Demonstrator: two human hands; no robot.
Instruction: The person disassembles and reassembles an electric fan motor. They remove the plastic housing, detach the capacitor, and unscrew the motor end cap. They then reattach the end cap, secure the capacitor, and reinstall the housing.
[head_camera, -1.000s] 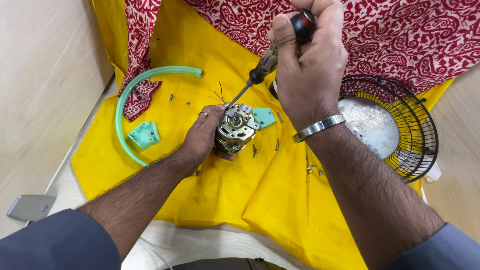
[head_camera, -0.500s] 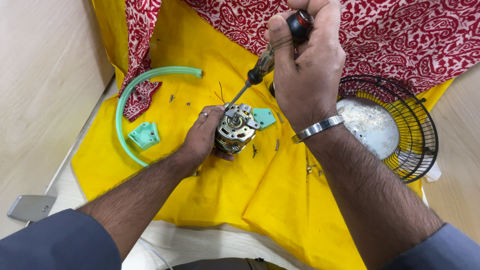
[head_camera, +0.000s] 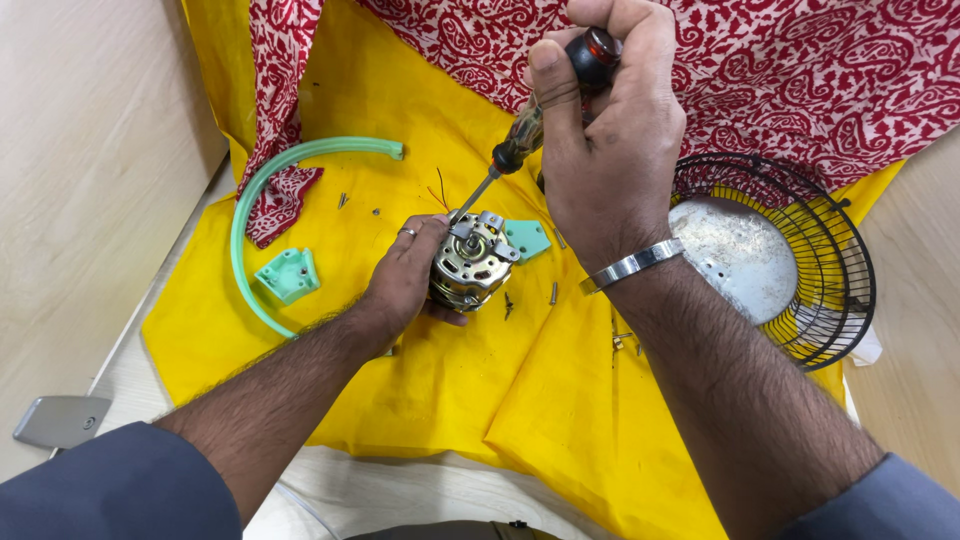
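Lying on one yellow cloth (head_camera: 330, 370) beside one black fan guard (head_camera: 800, 260) and one green curved strip (head_camera: 262, 190), one motor (head_camera: 470, 265) gripped by left hand (head_camera: 405, 280), fingers wrapped; right hand (head_camera: 610, 150) clenched around one screwdriver (head_camera: 530, 125), tip touching motor top.

Screwdriver (head_camera: 520, 150) handle inside right grip (head_camera: 605, 150)

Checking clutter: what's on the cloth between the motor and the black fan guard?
Head view: between the motor and fan guard lie a green plastic plate, loose screws on yellow cloth, and the right hand's wrist.
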